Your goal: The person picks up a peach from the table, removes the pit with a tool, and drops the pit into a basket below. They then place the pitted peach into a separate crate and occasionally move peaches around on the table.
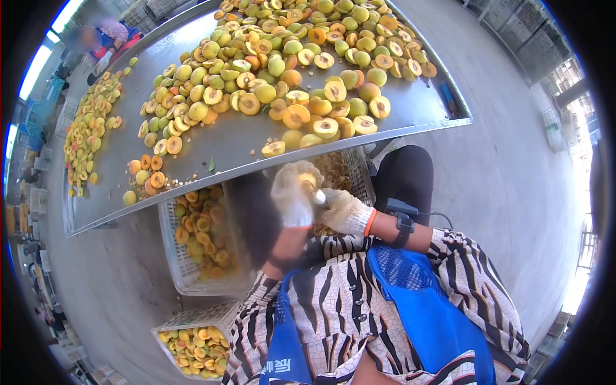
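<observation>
Apricots (276, 66), whole and halved, lie in a broad loose heap across the smooth grey metal table (237, 144) at twelve o'clock; their skins run from green to orange, and the round cut faces show moist yellow flesh, many with a brown stone. Taking clock directions from the hands, a second heap (86, 138) lies at ten o'clock, and a green leaf (211, 165) lies between nine and ten.

Beyond the table's raised near rim, the left hand (294, 194), in a knitted off-white glove, curls its fingers around an orange-yellow apricot piece (308, 182); motion blur hides its exact outline. The right hand (346, 212), in a similar coarse glove with an orange cuff, has its fingers closed on a small tool (319, 197), whose bright, rounded end meets or nearly meets the fruit; which, I cannot tell.

At one o'clock, partly under the table, a lattice-walled plastic crate (363, 179) holds small brownish pieces. At eight o'clock, a white slotted crate (172, 256) contains hollowed orange halves, and at seven another crate (168, 360) holds yellow ones. A co-worker (114, 32) is at the table's far edge at ten o'clock.
</observation>
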The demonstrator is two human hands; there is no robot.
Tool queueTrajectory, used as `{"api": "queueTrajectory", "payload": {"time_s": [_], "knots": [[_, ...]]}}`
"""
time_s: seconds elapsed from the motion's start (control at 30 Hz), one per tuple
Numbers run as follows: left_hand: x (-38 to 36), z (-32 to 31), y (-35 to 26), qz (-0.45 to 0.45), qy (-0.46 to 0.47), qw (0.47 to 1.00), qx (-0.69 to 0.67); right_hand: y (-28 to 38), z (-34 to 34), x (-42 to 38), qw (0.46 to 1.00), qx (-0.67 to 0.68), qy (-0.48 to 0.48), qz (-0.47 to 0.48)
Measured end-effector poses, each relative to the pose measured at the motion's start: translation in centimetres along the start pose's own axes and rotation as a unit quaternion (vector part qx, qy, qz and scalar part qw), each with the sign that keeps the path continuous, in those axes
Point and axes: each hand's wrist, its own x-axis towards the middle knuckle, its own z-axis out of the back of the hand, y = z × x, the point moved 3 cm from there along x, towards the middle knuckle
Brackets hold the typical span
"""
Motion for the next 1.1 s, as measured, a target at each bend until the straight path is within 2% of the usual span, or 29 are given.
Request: {"api": "queueTrajectory", "payload": {"time_s": [0.1, 0.2, 0.27, 0.33, 0.4, 0.47, 0.53, 0.6, 0.7, 0.8, 0.9, 1.0, 1.03, 1.1], "knots": [[-0.5, -0.8, -0.7, -0.045, -0.013, 0.999, 0.008, 0.8, 0.5, -0.1, 0.998, 0.025, 0.052, -0.028], [-0.8, -1.1, -0.3, -0.011, -0.023, 0.998, -0.052, -0.1, 0.1, 0.4, 0.999, 0.007, 0.031, -0.031], [0.3, 0.9, 0.9, -0.036, 0.037, 0.995, 0.083, -0.9, -0.2, 0.7, 1.000, 0.003, 0.027, -0.016], [0.7, 1.0, 1.1, 0.015, 0.052, 0.997, 0.062, -0.6, 0.1, 0.9, 0.999, 0.002, 0.025, -0.032], [0.7, 0.8, 1.6, 0.142, 0.018, 0.983, -0.117, -0.1, 0.7, 0.5, 0.996, 0.003, 0.027, -0.080], [0.7, 1.4, 1.3, 0.045, 0.053, 0.997, 0.046, -1.2, -0.4, 0.9, 0.997, 0.042, 0.032, -0.049], [0.3, 1.3, 0.9, 0.015, 0.058, 0.991, 0.116, -1.5, -1.0, 0.9, 0.998, 0.040, 0.039, -0.032], [0.2, 0.9, 0.6, 0.049, 0.035, 0.994, 0.092, -1.3, -1.0, 0.9, 0.998, -0.005, 0.048, -0.026], [0.3, 1.1, 0.4, 0.084, 0.057, 0.993, 0.054, -1.8, -1.1, 0.8, 0.998, -0.022, 0.050, -0.031], [1.4, 3.6, 2.0, 0.015, 0.124, 0.984, 0.130, 0.0, 0.0, 0.3, 0.987, -0.013, 0.142, -0.079], [1.6, 4.0, 2.1, -0.009, 0.160, 0.967, 0.198, -0.7, -1.0, 0.6, 0.990, -0.097, 0.103, -0.001], [1.9, 4.9, 2.9, 0.012, 0.210, 0.960, 0.183, -0.5, -0.9, 0.4, 0.979, -0.026, 0.161, -0.126], [2.2, 5.5, 3.1, 0.038, 0.224, 0.962, 0.151, -0.7, -1.2, 0.2, 0.962, 0.078, 0.206, -0.159], [2.2, 5.4, 3.1, 0.074, 0.244, 0.964, 0.071, -1.4, -0.9, -0.7, 0.890, 0.281, 0.283, -0.220]]}}
